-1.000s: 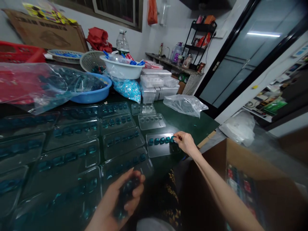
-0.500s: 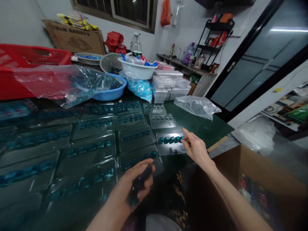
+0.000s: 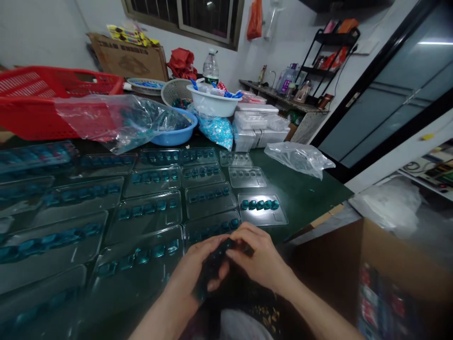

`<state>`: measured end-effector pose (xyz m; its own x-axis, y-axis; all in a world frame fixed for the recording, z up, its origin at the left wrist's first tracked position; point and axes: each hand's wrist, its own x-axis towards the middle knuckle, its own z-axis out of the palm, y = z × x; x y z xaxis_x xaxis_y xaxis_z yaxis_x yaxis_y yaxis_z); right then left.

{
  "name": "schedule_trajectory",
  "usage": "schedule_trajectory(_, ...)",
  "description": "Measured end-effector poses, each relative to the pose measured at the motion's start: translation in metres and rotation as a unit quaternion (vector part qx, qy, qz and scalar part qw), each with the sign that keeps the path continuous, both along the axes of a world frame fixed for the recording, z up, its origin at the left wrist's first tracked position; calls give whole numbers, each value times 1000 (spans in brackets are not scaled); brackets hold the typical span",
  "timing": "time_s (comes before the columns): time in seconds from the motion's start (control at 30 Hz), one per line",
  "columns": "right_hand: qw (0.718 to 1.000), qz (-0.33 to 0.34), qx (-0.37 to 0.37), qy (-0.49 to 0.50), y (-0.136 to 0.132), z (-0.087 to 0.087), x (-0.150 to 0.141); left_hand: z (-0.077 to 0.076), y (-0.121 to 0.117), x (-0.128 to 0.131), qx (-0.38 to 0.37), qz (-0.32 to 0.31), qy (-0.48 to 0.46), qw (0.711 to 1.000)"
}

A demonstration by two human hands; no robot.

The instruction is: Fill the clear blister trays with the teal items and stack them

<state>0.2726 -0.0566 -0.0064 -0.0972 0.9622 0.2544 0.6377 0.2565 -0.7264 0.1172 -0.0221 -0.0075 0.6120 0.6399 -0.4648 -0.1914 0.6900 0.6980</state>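
My left hand (image 3: 189, 269) is curled around a clump of dark teal glossy pieces (image 3: 214, 260), low in front of me; single pieces are hard to make out. My right hand (image 3: 264, 257) meets it, thumb and fingers pinched at the clump's upper end. Just beyond the hands lies a clear plastic tray (image 3: 262, 218) with a row of faceted teal pieces (image 3: 260, 205) in its pockets. Behind it a clear tray (image 3: 247, 177) has pockets with no teal pieces in them. To the left, several clear trays (image 3: 146, 222) hold similar teal rows.
Along the back of the green table (image 3: 300, 189) stand a red basket (image 3: 88, 115), a blue basin (image 3: 175, 137), a white basin (image 3: 214, 105) and stacked clear boxes (image 3: 247, 125). A plastic bag (image 3: 300, 157) lies at the right. Below the right edge is an open cardboard box (image 3: 329, 255).
My right hand has left the row of teal pieces in the near right tray and come back to my left hand. My left hand still holds its clump. The view has shifted slightly.
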Motion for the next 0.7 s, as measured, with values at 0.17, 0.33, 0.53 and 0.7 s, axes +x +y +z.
schedule_trajectory(0.17,993,-23,5,114,3,-1,2,3,0,-2,33,70,58,995)
schedule_trajectory(0.33,994,-7,14,112,7,-3,-3,4,-5,-5,185,118,174,960)
schedule_trajectory(0.53,992,17,36,120,10,-3,-7,4,-1,-3,203,57,181,961)
schedule_trajectory(0.7,988,33,31,145,9,-2,-9,-1,3,1,101,54,91,989)
